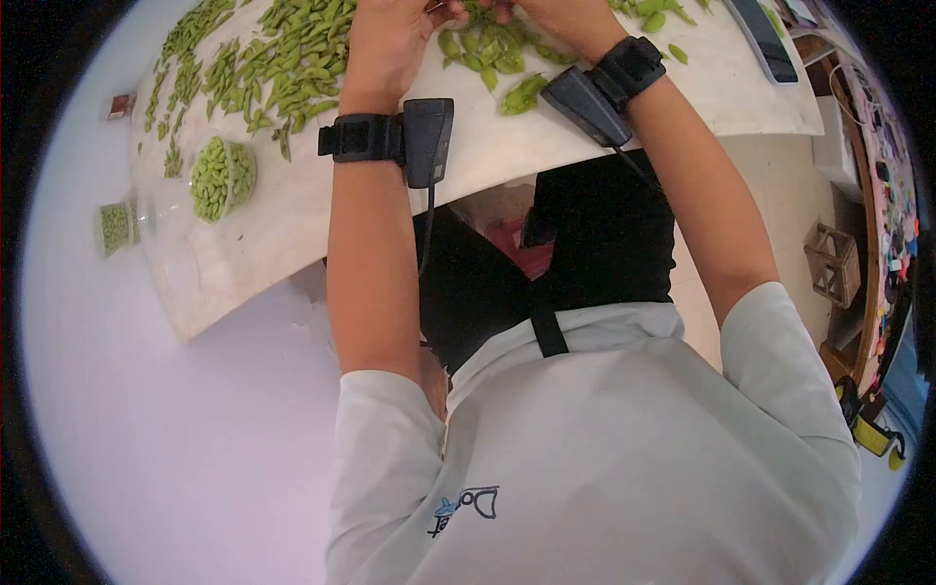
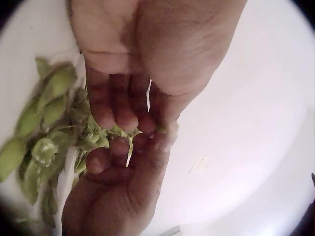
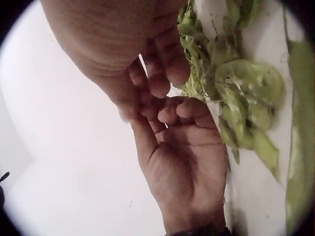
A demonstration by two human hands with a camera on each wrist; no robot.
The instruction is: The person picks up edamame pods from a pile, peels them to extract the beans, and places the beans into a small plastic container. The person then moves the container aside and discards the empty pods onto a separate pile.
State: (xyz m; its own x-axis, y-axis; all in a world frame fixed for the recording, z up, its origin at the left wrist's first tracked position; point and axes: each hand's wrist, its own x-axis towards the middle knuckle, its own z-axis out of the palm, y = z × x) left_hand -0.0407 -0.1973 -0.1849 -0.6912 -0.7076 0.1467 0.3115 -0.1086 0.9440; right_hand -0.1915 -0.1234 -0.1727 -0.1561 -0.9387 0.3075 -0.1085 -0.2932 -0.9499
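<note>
Both hands meet at the fingertips over the table's near side: my left hand (image 1: 390, 44) and right hand (image 1: 573, 21) are cut off by the head view's top edge. In the left wrist view, the left hand (image 2: 152, 49) and right hand (image 2: 118, 191) curl their fingers toward each other, thumbs and index fingers pinching a small green pod (image 2: 160, 130), mostly hidden. The right wrist view shows the right hand (image 3: 118, 49) and left hand (image 3: 184, 162) touching at the tips, the pinched piece covered. Green pods and opened shells (image 3: 246, 98) lie beside them.
Many green pods (image 1: 292, 58) spread over the left of the white table (image 1: 283, 210). A clear tub of shelled beans (image 1: 222, 179) stands near the left edge, another container (image 1: 115, 226) beyond it. A phone (image 1: 765, 39) lies at the right.
</note>
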